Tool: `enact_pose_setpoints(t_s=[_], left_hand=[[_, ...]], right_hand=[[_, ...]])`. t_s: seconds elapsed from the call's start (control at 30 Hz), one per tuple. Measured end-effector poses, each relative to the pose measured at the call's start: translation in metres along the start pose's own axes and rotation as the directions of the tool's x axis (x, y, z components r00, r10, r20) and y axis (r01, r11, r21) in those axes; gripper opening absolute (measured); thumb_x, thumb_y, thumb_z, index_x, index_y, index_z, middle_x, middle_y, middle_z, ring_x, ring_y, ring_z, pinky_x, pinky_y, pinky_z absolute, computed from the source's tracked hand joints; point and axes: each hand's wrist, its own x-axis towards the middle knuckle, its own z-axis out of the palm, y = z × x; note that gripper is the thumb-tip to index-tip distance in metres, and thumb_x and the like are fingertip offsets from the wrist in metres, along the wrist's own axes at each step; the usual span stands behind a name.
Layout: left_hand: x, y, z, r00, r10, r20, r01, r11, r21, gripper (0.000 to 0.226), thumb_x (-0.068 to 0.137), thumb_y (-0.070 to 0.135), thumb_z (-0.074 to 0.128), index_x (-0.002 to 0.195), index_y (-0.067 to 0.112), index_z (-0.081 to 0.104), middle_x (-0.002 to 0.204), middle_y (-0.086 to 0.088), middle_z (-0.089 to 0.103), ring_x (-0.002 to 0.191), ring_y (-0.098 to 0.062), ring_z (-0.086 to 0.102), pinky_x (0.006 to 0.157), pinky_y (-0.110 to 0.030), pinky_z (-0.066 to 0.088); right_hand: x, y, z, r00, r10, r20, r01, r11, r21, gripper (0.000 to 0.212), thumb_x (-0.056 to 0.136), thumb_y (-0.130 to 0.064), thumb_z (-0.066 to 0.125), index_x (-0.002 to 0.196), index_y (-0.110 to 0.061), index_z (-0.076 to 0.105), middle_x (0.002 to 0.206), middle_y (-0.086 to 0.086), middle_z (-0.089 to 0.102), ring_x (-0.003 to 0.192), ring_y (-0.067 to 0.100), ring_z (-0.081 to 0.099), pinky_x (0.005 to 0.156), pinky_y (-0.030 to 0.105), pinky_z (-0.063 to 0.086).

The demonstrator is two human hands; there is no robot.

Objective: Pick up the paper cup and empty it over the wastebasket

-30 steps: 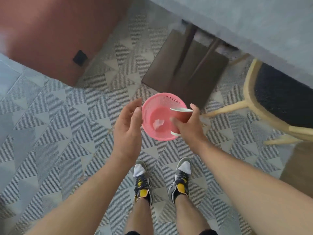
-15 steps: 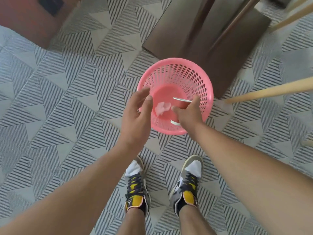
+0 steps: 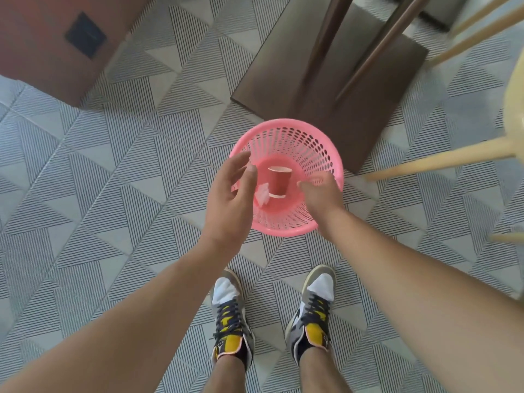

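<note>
Both hands hover empty with loose fingers over a round pink plastic mesh basket: left hand, right hand. Inside it, between them, is a red paper cup.

1. The left hand covers part of the pink basket rim and of the white paper scrap;
2. The right hand is motion-blurred, its fingers indistinct;
3. The wooden chair runs off the right edge.
</note>
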Motion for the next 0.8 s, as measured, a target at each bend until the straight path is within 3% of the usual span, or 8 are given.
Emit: enact_pose_setpoints(t_s=[0.23, 0.37, 0.43, 0.53, 0.67, 0.8], left_hand=[[-0.028, 0.087, -0.007, 0.997, 0.075, -0.017, -0.076, 0.994, -0.072, 0.028, 0.102, 0.038, 0.051, 0.127, 0.034, 0.064, 0.124, 0.016, 0.070, 0.120, -0.004, 0.065, 0.104, -0.033, 0.053], [-0.052, 0.143, -0.008, 0.987, 0.158, -0.030, -0.160, 0.983, -0.087, 0.036, 0.102, 0.034, 0.048, 0.133, 0.023, 0.064, 0.122, 0.030, 0.069, 0.122, 0.004, 0.062, 0.105, -0.030, 0.052], [-0.066, 0.169, -0.008, 0.981, 0.191, -0.029, -0.192, 0.977, -0.097, 0.041, 0.102, 0.036, 0.049, 0.138, 0.019, 0.063, 0.127, 0.026, 0.068, 0.126, 0.003, 0.061, 0.109, -0.035, 0.052], [-0.091, 0.215, -0.008, 0.967, 0.253, 0.002, -0.252, 0.963, -0.100, 0.049, 0.099, 0.044, 0.050, 0.142, 0.023, 0.060, 0.139, 0.017, 0.064, 0.134, 0.001, 0.056, 0.114, -0.038, 0.049], [-0.130, 0.284, -0.004, 0.939, 0.341, 0.056, -0.328, 0.931, -0.160, 0.043, 0.100, 0.029, 0.051, 0.141, 0.021, 0.058, 0.125, 0.024, 0.067, 0.116, 0.014, 0.061, 0.090, -0.012, 0.053], [-0.162, 0.343, 0.001, 0.893, 0.445, 0.064, -0.431, 0.888, -0.162, 0.053, 0.095, 0.046, 0.046, 0.144, 0.026, 0.057, 0.142, 0.021, 0.062, 0.132, 0.005, 0.057, 0.105, -0.024, 0.053]], right_hand=[[-0.088, -0.060, -0.041, 0.965, -0.247, -0.085, 0.261, 0.927, 0.269, 0.026, 0.094, -0.036, 0.068, 0.119, -0.033, 0.064, 0.120, -0.012, 0.068, 0.115, 0.013, 0.066, 0.106, 0.050, 0.053], [-0.149, -0.092, -0.071, 0.913, -0.401, -0.082, 0.402, 0.842, 0.361, 0.031, 0.091, -0.048, 0.065, 0.120, -0.039, 0.067, 0.123, -0.013, 0.072, 0.117, 0.003, 0.066, 0.103, 0.037, 0.053], [-0.180, -0.108, -0.086, 0.878, -0.473, -0.078, 0.466, 0.802, 0.373, 0.034, 0.092, -0.047, 0.063, 0.124, -0.039, 0.066, 0.124, -0.016, 0.071, 0.118, -0.003, 0.064, 0.103, 0.028, 0.051], [-0.226, -0.134, -0.112, 0.825, -0.558, -0.086, 0.546, 0.750, 0.374, 0.033, 0.094, -0.042, 0.062, 0.127, -0.037, 0.065, 0.131, -0.014, 0.069, 0.125, 0.001, 0.062, 0.109, 0.032, 0.049], [-0.288, -0.163, -0.149, 0.754, -0.652, -0.084, 0.631, 0.682, 0.371, 0.034, 0.097, -0.035, 0.061, 0.131, -0.028, 0.065, 0.131, -0.014, 0.069, 0.130, 0.008, 0.061, 0.110, 0.033, 0.050], [-0.341, -0.186, -0.196, 0.679, -0.725, -0.119, 0.705, 0.599, 0.379, 0.037, 0.099, -0.039, 0.061, 0.134, -0.026, 0.062, 0.135, -0.013, 0.066, 0.132, 0.009, 0.059, 0.109, 0.031, 0.051]])
